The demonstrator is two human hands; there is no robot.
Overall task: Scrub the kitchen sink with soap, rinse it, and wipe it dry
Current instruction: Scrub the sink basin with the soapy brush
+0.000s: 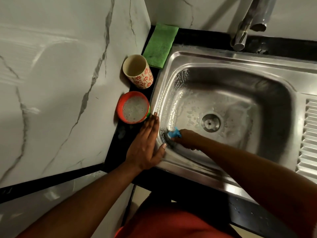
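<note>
While left grip (145,145) lies flat, fingers straight & together, on near-left rim of the sink (240,59), right grip (186,140) curls round a blue scrubber (174,134) in its near-left corner; suds (181,78) streak its left wall; red bowl (120,107) w/ soapy water sits on tabletop (120,136) just left.

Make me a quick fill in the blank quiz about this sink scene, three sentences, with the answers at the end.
1. The right hand scrubs inside the sink with a scrubber whose visible part is ____.
2. The left hand lies flat on the sink's rim and holds ____.
3. The folded cloth in the corner behind the flowered cup is ____.
Missing words: blue; nothing; green.
</note>
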